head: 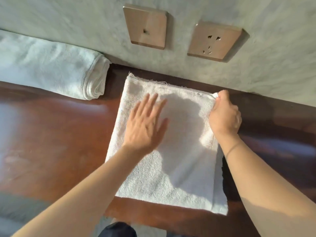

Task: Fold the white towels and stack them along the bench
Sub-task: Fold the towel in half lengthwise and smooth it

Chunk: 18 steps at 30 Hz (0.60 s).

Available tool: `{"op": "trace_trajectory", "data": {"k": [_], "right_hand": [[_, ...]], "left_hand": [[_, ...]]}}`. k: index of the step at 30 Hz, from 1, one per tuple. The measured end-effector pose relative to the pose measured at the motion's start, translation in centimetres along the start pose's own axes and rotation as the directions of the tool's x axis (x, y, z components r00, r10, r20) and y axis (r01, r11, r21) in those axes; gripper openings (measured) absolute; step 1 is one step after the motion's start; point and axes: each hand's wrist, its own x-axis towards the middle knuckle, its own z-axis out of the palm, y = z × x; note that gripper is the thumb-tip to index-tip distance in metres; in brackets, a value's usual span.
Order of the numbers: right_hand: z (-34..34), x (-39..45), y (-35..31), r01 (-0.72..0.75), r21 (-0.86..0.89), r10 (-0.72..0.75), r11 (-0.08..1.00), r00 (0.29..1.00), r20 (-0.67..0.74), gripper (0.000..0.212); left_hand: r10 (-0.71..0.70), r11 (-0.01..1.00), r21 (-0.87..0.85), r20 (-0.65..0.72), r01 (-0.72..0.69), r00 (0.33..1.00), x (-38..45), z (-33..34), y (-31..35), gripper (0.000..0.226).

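A white towel (172,168) lies folded flat on the dark wooden bench (56,134), its far edge near the wall. My left hand (147,124) lies flat on the towel's upper left part with straight fingers. My right hand (224,115) pinches the towel's far right corner between curled fingers. A stack of folded white towels (51,69) sits on the bench to the far left, against the wall.
Two metal socket plates, one (145,26) and the other (215,41), are set in the pale wall just above the bench. The bench's front edge runs along the bottom of the view, with a dark garment (118,230) below it.
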Motion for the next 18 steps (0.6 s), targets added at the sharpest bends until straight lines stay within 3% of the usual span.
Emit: {"op": "trace_trajectory", "data": {"k": [3,6,8,10,11,14,18], "right_hand": [[0.1,-1.0,-0.2,-0.021,0.042,0.026,0.999,0.993,-0.116,0.035],[0.4,-6.3,-1.3,0.172,-0.008,-0.168,0.985,0.948,-0.269,0.051],[1.8,-11.3,-1.7,0.401,-0.006,-0.399,0.916,0.911,-0.101,0.054],[3.5,-14.4,-0.3,0.507,-0.018,-0.503,0.862,0.859,0.097,0.056],[4.1,-14.6,0.7,0.524,-0.052,-0.515,0.850,0.847,0.131,0.056],[4.4,-12.7,3.4,0.446,-0.193,-0.432,0.874,0.895,0.111,0.060],[2.9,-10.2,5.1,0.054,-0.221,-0.056,0.974,0.998,-0.001,0.069]], "left_hand": [[0.044,0.993,0.105,0.118,-0.056,0.992,-2.8,2.7,0.7,0.062],[0.006,0.990,0.140,0.098,-0.020,0.995,-2.3,3.2,1.1,0.062],[0.028,0.993,0.109,0.088,-0.038,0.996,-2.0,3.1,1.4,0.062],[0.058,0.997,0.049,0.071,-0.061,0.996,-1.8,3.4,0.8,0.059],[0.079,0.996,0.037,0.043,-0.080,0.996,-2.0,3.5,0.4,0.056],[0.124,0.989,0.080,-0.037,-0.121,0.992,-3.9,3.6,-0.6,0.051],[0.084,0.988,0.119,0.090,-0.094,0.992,-6.4,3.1,-0.2,0.066]]}}
